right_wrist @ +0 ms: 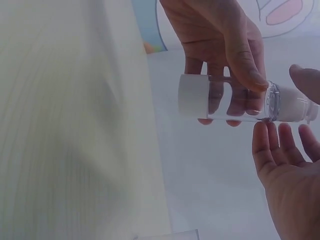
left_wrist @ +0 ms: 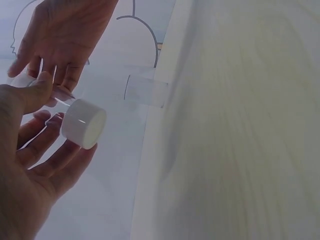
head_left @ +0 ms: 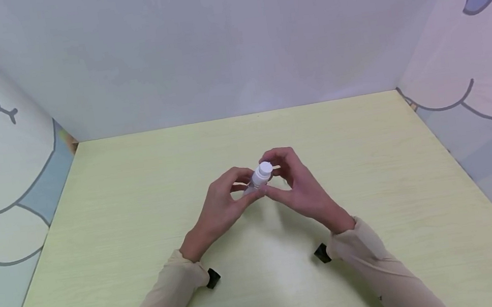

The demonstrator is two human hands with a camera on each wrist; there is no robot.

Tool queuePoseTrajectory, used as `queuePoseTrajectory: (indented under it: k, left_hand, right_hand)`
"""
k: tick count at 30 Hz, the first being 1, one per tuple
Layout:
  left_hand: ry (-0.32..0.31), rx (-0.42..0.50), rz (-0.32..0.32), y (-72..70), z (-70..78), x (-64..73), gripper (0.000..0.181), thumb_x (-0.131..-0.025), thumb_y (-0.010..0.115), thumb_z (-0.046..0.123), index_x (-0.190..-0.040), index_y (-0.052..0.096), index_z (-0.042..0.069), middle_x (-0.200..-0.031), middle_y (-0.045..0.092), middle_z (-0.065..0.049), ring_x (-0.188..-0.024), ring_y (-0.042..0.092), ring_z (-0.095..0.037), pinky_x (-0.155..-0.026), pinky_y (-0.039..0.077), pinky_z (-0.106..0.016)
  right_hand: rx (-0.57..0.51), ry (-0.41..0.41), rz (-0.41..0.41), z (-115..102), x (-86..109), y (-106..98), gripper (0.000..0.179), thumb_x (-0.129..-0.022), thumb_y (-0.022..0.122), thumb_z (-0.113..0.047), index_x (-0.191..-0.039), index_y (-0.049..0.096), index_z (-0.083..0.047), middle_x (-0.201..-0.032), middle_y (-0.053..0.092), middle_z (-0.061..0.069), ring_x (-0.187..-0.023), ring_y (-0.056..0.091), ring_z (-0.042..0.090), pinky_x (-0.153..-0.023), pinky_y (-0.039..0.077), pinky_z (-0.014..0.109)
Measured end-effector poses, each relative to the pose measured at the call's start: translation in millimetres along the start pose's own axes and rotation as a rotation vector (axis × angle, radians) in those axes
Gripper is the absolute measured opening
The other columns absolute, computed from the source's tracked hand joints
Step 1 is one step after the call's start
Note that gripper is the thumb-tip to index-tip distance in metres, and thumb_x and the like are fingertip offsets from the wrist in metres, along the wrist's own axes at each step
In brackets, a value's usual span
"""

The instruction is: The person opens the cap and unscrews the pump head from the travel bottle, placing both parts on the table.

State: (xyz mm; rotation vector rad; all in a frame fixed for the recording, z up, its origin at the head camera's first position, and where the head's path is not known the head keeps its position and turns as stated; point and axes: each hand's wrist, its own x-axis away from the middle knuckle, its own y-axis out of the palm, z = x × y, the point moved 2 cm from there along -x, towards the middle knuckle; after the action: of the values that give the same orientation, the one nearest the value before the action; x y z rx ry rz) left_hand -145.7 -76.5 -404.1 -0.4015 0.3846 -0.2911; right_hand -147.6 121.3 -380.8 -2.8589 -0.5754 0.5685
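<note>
I see the left hand (head_left: 223,202) curled around a clear bottle (head_left: 258,177), gripping it; the right hand (head_left: 302,190) curves about its white upper end, though I can't tell whether it grips. The bottle tilts above the worktop (head_left: 139,187).

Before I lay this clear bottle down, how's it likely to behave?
The clear bottle would probably roll on its side, since its body is round. It seems fairly stiff: no dent shows under the grip of the left hand. Its smooth, glossy wall may be a little slippery.
</note>
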Motion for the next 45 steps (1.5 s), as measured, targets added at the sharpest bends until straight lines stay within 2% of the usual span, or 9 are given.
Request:
queuePoseTrajectory:
  k: [3,6,12,21,30,36,41,45]
  left_hand:
    - [-0.004,-0.002,-0.002,0.3,1.0,0.5,0.038,-0.089,0.084,0.028,-0.121,0.066,0.018,-0.115,0.070,0.006,-0.106,0.069,-0.011,-0.093,0.063,-0.039]
    - [-0.003,-0.007,-0.004,1.1,1.3,1.0,0.038,-0.090,0.084,0.028,-0.121,0.066,0.018,-0.115,0.070,0.006,-0.106,0.069,-0.010,-0.093,0.063,-0.038]
    - [0.022,-0.022,-0.003,1.5,1.0,1.5,0.039,-0.088,0.085,0.020,-0.121,0.066,0.015,-0.116,0.071,0.003,-0.107,0.070,-0.012,-0.093,0.064,-0.037]
    - [0.028,-0.008,-0.004,0.0,0.8,0.9,0.040,-0.087,0.086,0.016,-0.122,0.065,0.014,-0.116,0.071,0.002,-0.107,0.070,-0.015,-0.093,0.064,-0.045]
    - [0.017,-0.012,0.000,-1.4,-0.2,1.2,0.041,-0.087,0.086,0.019,-0.123,0.066,0.015,-0.117,0.071,0.003,-0.108,0.070,-0.013,-0.093,0.063,-0.036]
    - [0.015,-0.008,0.007,-2.4,-1.2,1.3,0.042,-0.087,0.087,0.018,-0.123,0.066,0.015,-0.117,0.072,0.002,-0.107,0.070,-0.013,-0.093,0.064,-0.038]
    - [0.002,0.004,0.007,-1.5,-0.5,1.2,0.040,-0.088,0.085,0.022,-0.123,0.066,0.017,-0.117,0.071,0.004,-0.107,0.070,-0.012,-0.093,0.063,-0.039]
    - [0.001,0.021,0.001,0.5,1.5,0.6,0.038,-0.090,0.084,0.029,-0.122,0.065,0.019,-0.116,0.070,0.006,-0.107,0.069,-0.011,-0.094,0.063,-0.041]
  right_hand:
    - [-0.030,0.033,0.041,1.6,-0.2,2.2,0.064,-0.084,0.081,0.009,-0.131,0.038,0.000,-0.126,0.050,0.004,-0.111,0.059,0.017,-0.100,0.053,0.023]
    - [-0.036,0.059,0.071,2.9,-1.1,3.8,0.060,-0.082,0.083,0.010,-0.121,0.039,0.000,-0.119,0.049,0.002,-0.105,0.059,0.016,-0.097,0.053,0.021]
    - [-0.002,0.064,0.074,3.0,-1.2,4.2,0.045,-0.086,0.081,0.006,-0.108,0.042,-0.002,-0.111,0.054,0.005,-0.100,0.061,0.018,-0.096,0.055,0.021]
    - [-0.045,0.026,0.040,2.3,-0.4,1.8,0.040,-0.091,0.074,0.008,-0.117,0.046,0.000,-0.118,0.055,0.004,-0.108,0.061,0.018,-0.098,0.056,0.025]
    - [-0.087,-0.013,-0.012,3.1,-0.8,-0.4,0.042,-0.093,0.070,0.009,-0.127,0.047,0.000,-0.123,0.056,0.004,-0.117,0.059,0.020,-0.101,0.056,0.031]
    - [-0.088,-0.008,-0.024,3.0,-1.0,-0.2,0.043,-0.095,0.068,0.009,-0.131,0.048,-0.001,-0.128,0.056,0.004,-0.123,0.059,0.021,-0.103,0.056,0.031]
    - [-0.102,0.005,0.000,1.3,-0.9,0.4,0.051,-0.092,0.071,0.011,-0.133,0.044,0.000,-0.129,0.055,0.004,-0.122,0.058,0.021,-0.101,0.056,0.031]
    - [-0.088,0.037,0.052,0.1,-1.4,1.2,0.058,-0.085,0.079,0.011,-0.128,0.041,-0.001,-0.124,0.051,0.001,-0.114,0.058,0.020,-0.096,0.055,0.026]
